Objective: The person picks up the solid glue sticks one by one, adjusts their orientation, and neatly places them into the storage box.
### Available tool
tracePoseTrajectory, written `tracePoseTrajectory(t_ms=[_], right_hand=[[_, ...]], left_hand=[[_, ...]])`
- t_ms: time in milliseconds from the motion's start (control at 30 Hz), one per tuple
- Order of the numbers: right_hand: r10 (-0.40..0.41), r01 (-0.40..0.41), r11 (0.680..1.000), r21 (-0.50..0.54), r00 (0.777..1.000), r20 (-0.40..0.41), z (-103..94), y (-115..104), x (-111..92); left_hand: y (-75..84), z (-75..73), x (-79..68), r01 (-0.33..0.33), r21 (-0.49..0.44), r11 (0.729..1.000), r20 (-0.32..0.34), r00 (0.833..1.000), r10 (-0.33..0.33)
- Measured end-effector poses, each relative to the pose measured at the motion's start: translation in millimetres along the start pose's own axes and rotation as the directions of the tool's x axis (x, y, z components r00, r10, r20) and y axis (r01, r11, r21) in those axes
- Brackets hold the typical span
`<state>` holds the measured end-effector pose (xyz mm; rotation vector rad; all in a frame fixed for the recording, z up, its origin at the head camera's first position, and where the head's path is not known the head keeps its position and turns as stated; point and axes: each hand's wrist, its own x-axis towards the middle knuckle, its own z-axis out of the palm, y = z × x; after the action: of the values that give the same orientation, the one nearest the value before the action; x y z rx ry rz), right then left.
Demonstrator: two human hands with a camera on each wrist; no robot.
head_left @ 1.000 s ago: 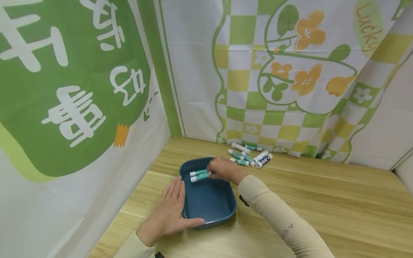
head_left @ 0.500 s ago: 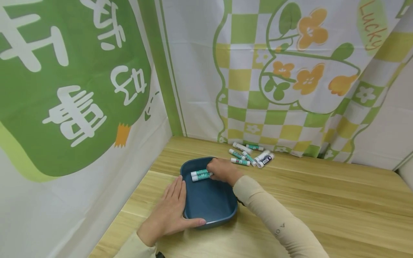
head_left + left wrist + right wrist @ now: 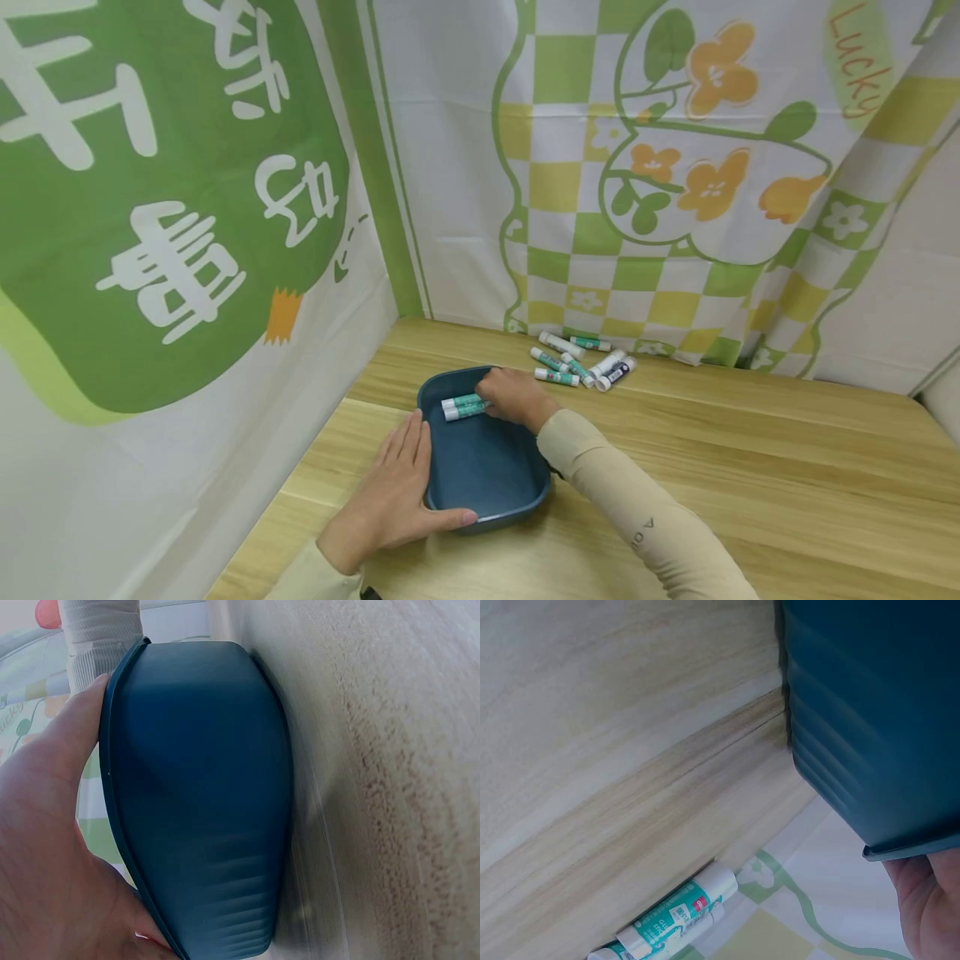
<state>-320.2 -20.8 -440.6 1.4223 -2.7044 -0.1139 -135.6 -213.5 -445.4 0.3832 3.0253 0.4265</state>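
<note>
A dark blue tray [image 3: 487, 479] sits on the table, its outer wall filling much of both wrist views. My left hand [image 3: 397, 492] rests against its left rim with straight fingers, the thumb laid over the near edge. Inside, toward the far end, two green-and-white glue sticks [image 3: 463, 412] lie side by side. Reaching over the far right rim, my right hand [image 3: 517, 396] pinches the right end of the nearer glue stick with curled fingers, covering that end. In the right wrist view only part of the right hand [image 3: 937, 900] shows, behind the tray's rim.
Several more glue sticks [image 3: 557, 377], some green and some white, lie loosely beyond the tray near the back curtain [image 3: 637, 283]. One labelled glue stick [image 3: 676, 915] shows in the right wrist view. A printed cloth [image 3: 315, 333] hangs along the left side of the wooden table [image 3: 750, 467].
My right forearm has shifted slightly left and down, while the right hand stays at the glue sticks in the tray. The left hand and the tray keep their places.
</note>
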Motion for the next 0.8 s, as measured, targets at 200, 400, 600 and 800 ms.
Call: tracePoseTrajectory(t_ms=[200, 400, 600, 800], right_hand=[[-0.002, 0.001, 1.0, 0.018, 1.0, 0.007, -3.2, 1, -1], [-0.027, 0.027, 1.0, 0.01, 1.0, -0.009, -11.2, 5, -4], [-0.035, 0.038, 0.998, 0.058, 0.998, -0.054, -28.1, 12, -12], [-0.022, 0.03, 0.996, 0.079, 0.995, -0.098, -43.1, 28, -24]], left_hand=[[0.3, 0.3, -0.1, -0.005, -0.009, 1.0, 0.002, 1.0, 0.005], [-0.2, 0.2, -0.2, -0.01, -0.003, 1.0, -0.005, 1.0, 0.01], [-0.3, 0.3, -0.5, -0.012, 0.0, 1.0, -0.012, 1.0, 0.012], [-0.8, 0.4, 0.0, -0.008, 0.004, 1.0, -0.011, 1.0, 0.008]])
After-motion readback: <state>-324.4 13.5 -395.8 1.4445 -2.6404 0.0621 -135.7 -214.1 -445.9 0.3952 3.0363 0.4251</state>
